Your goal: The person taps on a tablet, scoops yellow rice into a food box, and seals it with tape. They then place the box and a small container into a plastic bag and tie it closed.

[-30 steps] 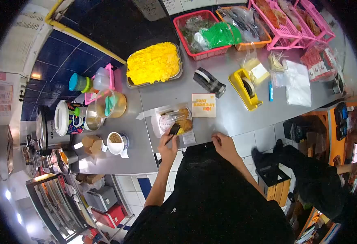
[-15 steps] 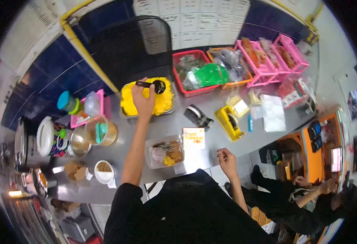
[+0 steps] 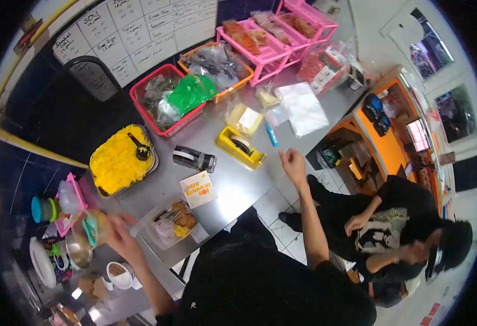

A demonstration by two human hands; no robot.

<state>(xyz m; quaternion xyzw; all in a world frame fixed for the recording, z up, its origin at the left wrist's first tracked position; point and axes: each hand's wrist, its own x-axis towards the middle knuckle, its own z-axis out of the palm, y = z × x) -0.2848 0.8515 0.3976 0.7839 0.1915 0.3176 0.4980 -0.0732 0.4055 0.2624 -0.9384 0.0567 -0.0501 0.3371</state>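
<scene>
My left hand is smeared by motion beside a clear plastic tub with a turquoise thing in it; whether they touch I cannot tell. To its right sits an uncovered clear meal box holding fried food, some yellow rice and a small wrapped packet. A black scoop rests on a tray of yellow rice. My right hand, its fingers curled together, is above the counter's front edge near a blue marker. Anything inside those fingers is hidden.
A printed card, black tape dispenser and yellow tape dispenser lie on the steel counter. Behind stand a red basket, an orange basket and pink racks. Another person is at the right.
My left hand has let go of the scoop, leaving it on the rice, and moved back toward the tub. The view has turned right. My right hand has lifted, still curled.
</scene>
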